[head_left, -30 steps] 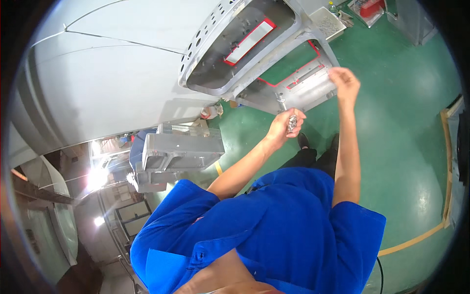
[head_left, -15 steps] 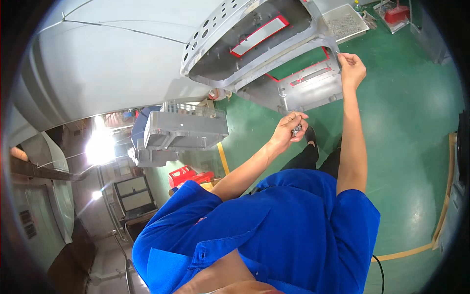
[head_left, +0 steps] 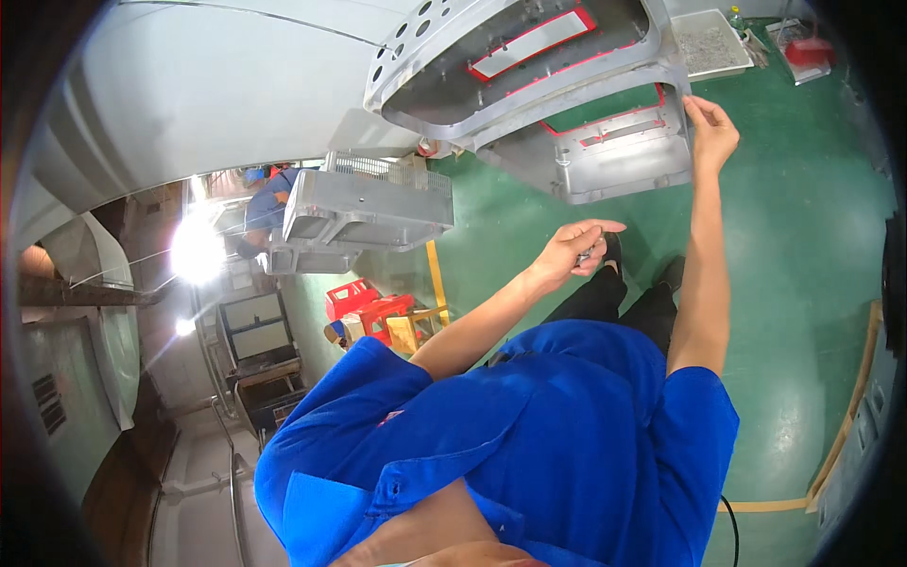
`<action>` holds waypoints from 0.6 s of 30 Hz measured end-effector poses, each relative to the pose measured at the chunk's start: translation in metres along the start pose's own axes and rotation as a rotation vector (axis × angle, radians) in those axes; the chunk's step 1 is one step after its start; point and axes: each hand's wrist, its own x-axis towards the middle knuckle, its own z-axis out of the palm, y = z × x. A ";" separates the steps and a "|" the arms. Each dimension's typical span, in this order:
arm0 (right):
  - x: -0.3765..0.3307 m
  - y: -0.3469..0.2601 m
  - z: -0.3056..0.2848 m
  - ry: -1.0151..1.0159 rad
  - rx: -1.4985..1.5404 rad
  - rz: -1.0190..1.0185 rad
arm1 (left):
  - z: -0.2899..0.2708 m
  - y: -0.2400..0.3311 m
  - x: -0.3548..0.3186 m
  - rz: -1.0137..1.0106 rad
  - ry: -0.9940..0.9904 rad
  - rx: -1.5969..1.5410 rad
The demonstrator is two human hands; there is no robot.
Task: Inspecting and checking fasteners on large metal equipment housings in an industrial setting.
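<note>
A large grey metal housing hangs in front of me, with round holes along one side and red-edged rectangular openings. My right hand is closed in a pinch at the right edge of its lower frame. The fingertips touch that edge, and whatever may be between them is too small to make out. Below the housing and apart from it, my left hand is curled around small metal pieces. Its index finger points out to the right. The exact kind of the pieces is hidden by the fingers.
Another grey housing hangs to the left, with a person in dark blue behind it. Red stools stand on the green floor. At the back right are a white tray of small pieces and a red dustpan.
The housing and my right hand appear farther right and slightly higher in view. My left hand has dropped away from the housing's lower edge, its index finger now stretched out.
</note>
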 end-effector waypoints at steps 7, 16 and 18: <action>-0.088 -0.029 -0.010 -0.310 0.054 0.209 | -0.022 -0.009 -0.003 0.026 0.091 -0.073; -0.200 -0.034 -0.005 -0.816 0.101 0.512 | -0.060 -0.026 0.004 -0.133 0.076 -0.081; -0.198 -0.027 0.001 -0.881 0.099 0.466 | -0.071 -0.030 0.004 -0.123 0.088 -0.092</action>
